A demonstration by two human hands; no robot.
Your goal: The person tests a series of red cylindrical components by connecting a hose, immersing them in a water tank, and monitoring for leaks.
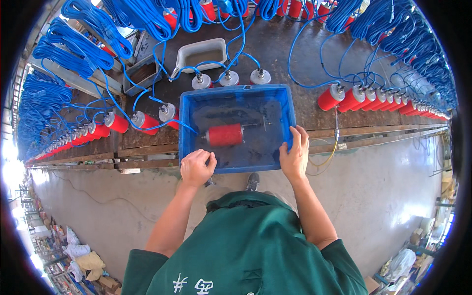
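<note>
A blue plastic tub [285,105] with shallow, dark liquid sits at the bench's front edge. A red cylinder [225,135] lies on its side in it, and a blue cable reaches over the tub's left wall towards it. My left hand [197,166] is closed at the front-left corner, fingers curled over the rim and partly hidden. At the front-right corner, my right hand [295,153] grips the rim, its thumb on the inner side and fingers along the right wall. Three red cylinders with silver tops [229,78] stand just behind the tub.
Rows of similar red cylinders [351,100] line the bench [314,64] on both sides. Coiled blue cables [51,93] hang around its edges. A white basin [201,53] stands behind. A yellow hose [327,157] hangs off the front right.
</note>
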